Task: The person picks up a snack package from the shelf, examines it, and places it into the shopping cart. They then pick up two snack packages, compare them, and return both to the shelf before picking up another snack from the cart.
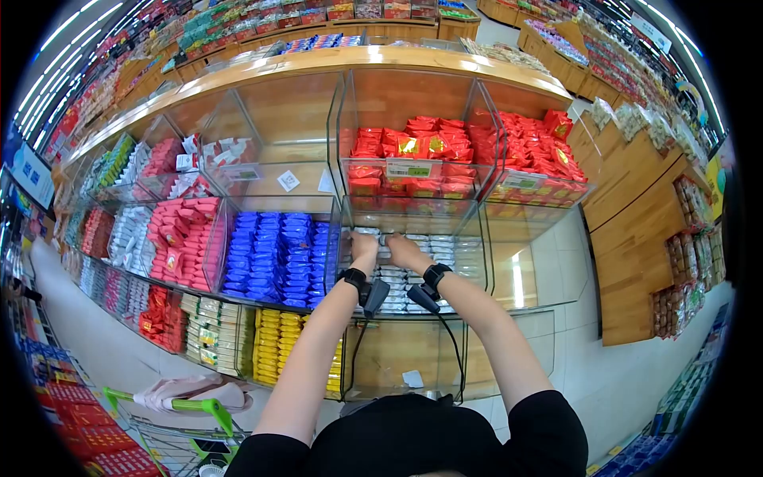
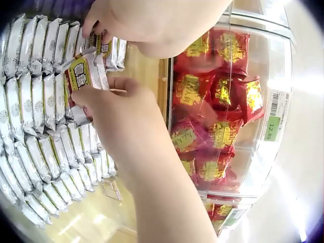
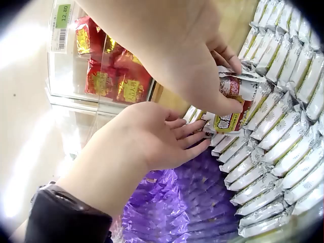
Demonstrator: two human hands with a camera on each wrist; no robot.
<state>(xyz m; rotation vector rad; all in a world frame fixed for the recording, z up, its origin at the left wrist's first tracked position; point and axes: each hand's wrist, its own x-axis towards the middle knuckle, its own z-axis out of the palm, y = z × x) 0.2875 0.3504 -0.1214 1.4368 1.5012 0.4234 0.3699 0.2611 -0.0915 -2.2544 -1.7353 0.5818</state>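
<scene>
My right hand [image 1: 404, 250] pinches a small white packet [image 2: 80, 76] with a red and yellow label, thumb across its front. In the right wrist view, this packet [image 3: 237, 109] stands against the end of a row of similar silver-white packets [image 3: 283, 136]. Close beside it is my left hand [image 1: 365, 245], its fingers [image 3: 190, 132] extended and their tips at the packets at the row's end. Both hands reach into a clear-walled bin. Neat, tightly packed rows of the white packets [image 2: 33, 109] fill much of it.
Blue packets [image 1: 274, 254] fill the bin to the left, and yellow ones [image 1: 278, 346] lie in front of it. Beyond a clear divider are red packs [image 1: 413, 143] with a price tag [image 1: 409, 168]. A shopping cart [image 1: 171, 405] stands at the lower left.
</scene>
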